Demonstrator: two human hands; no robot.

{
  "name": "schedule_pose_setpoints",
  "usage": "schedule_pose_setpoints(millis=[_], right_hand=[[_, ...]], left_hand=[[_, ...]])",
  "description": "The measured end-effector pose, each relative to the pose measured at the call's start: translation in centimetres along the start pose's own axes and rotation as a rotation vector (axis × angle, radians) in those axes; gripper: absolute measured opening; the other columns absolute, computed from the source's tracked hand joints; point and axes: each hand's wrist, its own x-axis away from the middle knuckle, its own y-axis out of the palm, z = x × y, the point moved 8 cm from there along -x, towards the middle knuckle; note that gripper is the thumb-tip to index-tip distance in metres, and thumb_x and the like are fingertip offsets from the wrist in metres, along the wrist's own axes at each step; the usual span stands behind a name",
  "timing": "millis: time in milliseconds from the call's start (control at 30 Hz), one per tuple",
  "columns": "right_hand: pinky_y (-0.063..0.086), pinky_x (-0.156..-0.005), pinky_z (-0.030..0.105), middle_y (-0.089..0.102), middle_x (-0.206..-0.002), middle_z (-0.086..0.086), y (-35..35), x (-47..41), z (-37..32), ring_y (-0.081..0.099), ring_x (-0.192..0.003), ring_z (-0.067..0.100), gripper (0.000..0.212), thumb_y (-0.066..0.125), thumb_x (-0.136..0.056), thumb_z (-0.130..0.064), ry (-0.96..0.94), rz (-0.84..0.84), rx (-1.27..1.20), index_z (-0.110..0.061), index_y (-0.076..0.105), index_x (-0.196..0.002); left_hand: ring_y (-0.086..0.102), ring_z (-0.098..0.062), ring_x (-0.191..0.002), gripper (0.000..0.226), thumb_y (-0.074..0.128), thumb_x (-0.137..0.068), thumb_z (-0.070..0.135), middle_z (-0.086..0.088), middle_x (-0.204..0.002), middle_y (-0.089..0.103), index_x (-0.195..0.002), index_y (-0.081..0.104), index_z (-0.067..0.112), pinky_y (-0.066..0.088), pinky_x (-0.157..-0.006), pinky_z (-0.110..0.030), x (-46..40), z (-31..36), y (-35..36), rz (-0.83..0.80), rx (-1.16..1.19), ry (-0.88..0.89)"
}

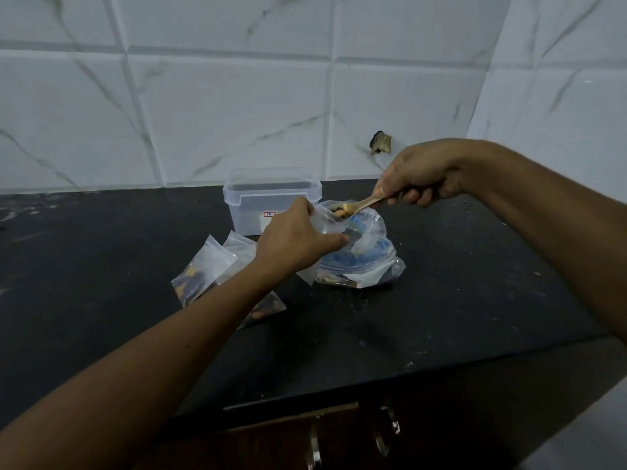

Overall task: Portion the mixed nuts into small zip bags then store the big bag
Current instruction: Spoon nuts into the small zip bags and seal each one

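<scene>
My left hand (295, 237) pinches a small clear zip bag (327, 220) open above the big bag. My right hand (419, 176) grips the handle of a wooden spoon (361, 204), whose bowl carries nuts at the small bag's mouth. The big clear bag with blue print (368, 257) stands on the black counter, nuts showing at its bottom. Two small zip bags with nuts in them lie to the left: one (200, 271) in full view, another (266, 307) partly under my left forearm.
A clear plastic lidded box (271, 195) stands behind the bags against the tiled wall. The black counter (441, 300) ends at a front edge above dark cabinet doors with metal handles (390, 432). Crumbs speckle the counter at right.
</scene>
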Motion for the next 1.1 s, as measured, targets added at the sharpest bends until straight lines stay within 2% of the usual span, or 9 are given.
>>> schedule_pose_setpoints(millis=[100, 267, 333, 467, 633, 700, 833, 933, 1100], right_hand=[[0.032, -0.037, 0.017, 0.059, -0.067, 0.002, 0.9, 1.0, -2.1, 0.043, -0.045, 0.006, 0.015, 0.056, -0.093, -0.01, -0.094, 0.113, 0.186, -0.006, 0.071, -0.091], [0.052, -0.071, 0.034, 0.071, -0.089, 0.005, 4.1, 3.7, -7.4, 0.065, -0.078, 0.02, 0.018, 0.058, -0.091, -0.016, -0.624, 0.467, 0.781, -0.014, 0.075, -0.097], [0.051, -0.067, 0.04, 0.064, -0.089, 0.005, 5.6, 4.5, -8.1, 0.062, -0.077, 0.024, 0.016, 0.057, -0.092, -0.014, -0.754, 0.546, 0.995, -0.013, 0.073, -0.096], [0.026, -0.045, 0.027, 0.056, -0.081, 0.008, 6.3, 6.7, -8.9, 0.056, -0.062, 0.028, 0.005, 0.062, -0.087, -0.006, -0.876, 0.672, 1.193, -0.007, 0.067, -0.086], [0.049, -0.071, 0.037, 0.069, -0.091, 0.01, 0.2, 6.4, -7.9, 0.06, -0.079, 0.027, 0.023, 0.052, -0.089, -0.014, -0.633, 0.774, 0.742, -0.011, 0.073, -0.095], [0.044, -0.068, 0.03, 0.071, -0.089, 0.01, -1.6, 4.0, -5.8, 0.058, -0.074, 0.022, 0.022, 0.055, -0.087, -0.01, -0.469, 0.704, 0.646, -0.01, 0.074, -0.096], [0.046, -0.067, 0.031, 0.07, -0.095, 0.013, -0.3, -2.0, 0.6, 0.06, -0.077, 0.023, 0.02, 0.057, -0.086, -0.007, -0.149, 0.49, 0.626, -0.007, 0.074, -0.096], [0.054, -0.069, 0.037, 0.069, -0.091, 0.014, 1.1, -4.2, 2.9, 0.064, -0.076, 0.03, 0.02, 0.055, -0.083, -0.006, -0.107, 0.585, 0.628, -0.008, 0.071, -0.095], [0.044, -0.067, 0.034, 0.067, -0.101, 0.015, 3.1, -5.3, 1.8, 0.065, -0.09, 0.034, 0.021, 0.055, -0.09, -0.01, -0.139, 0.708, 0.721, -0.011, 0.066, -0.107]], left_hand=[[0.053, -0.008, -0.078, 0.059, 0.077, -0.07, 0.056, 0.007, -0.09, 0.054, -0.106, 0.046, 0.022, 0.043, -0.062, -0.028, -0.1, 0.0, 0.0, 0.006, 0.069, -0.009], [0.053, -0.007, -0.076, 0.059, 0.079, -0.069, 0.053, 0.006, -0.087, 0.056, -0.106, 0.05, 0.016, 0.039, -0.058, -0.025, -0.4, -0.6, -0.1, 0.024, 0.214, -0.037], [0.053, -0.006, -0.074, 0.055, 0.078, -0.073, 0.05, 0.007, -0.086, 0.055, -0.107, 0.051, 0.017, 0.038, -0.057, -0.024, -0.6, -1.0, -0.2, 0.032, 0.276, -0.057], [0.056, -0.006, -0.084, 0.049, 0.075, -0.078, 0.046, 0.006, -0.099, 0.058, -0.11, 0.048, 0.022, 0.044, -0.063, -0.023, -0.6, -1.4, 0.1, 0.015, 0.402, -0.072], [0.059, -0.012, -0.099, 0.055, 0.076, -0.077, 0.047, 0.004, -0.112, 0.06, -0.117, 0.049, 0.022, 0.054, -0.079, -0.032, -0.5, -2.3, -0.4, 0.023, 0.431, -0.067], [0.059, -0.016, -0.102, 0.057, 0.076, -0.076, 0.049, 0.003, -0.113, 0.061, -0.119, 0.05, 0.022, 0.055, -0.087, -0.04, -0.4, -2.4, -0.8, 0.018, 0.384, -0.043], [0.058, -0.016, -0.102, 0.057, 0.076, -0.076, 0.047, 0.003, -0.112, 0.06, -0.12, 0.054, 0.018, 0.053, -0.084, -0.035, 0.2, -2.2, -1.1, 0.004, 0.244, 0.023], [0.057, -0.015, -0.102, 0.054, 0.078, -0.075, 0.043, 0.004, -0.111, 0.059, -0.118, 0.055, 0.018, 0.051, -0.082, -0.031, 0.5, -2.4, -0.9, -0.011, 0.227, 0.017], [0.063, -0.019, -0.098, 0.049, 0.079, -0.076, 0.038, -0.001, -0.107, 0.063, -0.115, 0.057, 0.018, 0.058, -0.084, -0.042, 0.1, -3.1, -0.3, -0.056, 0.39, -0.059]])
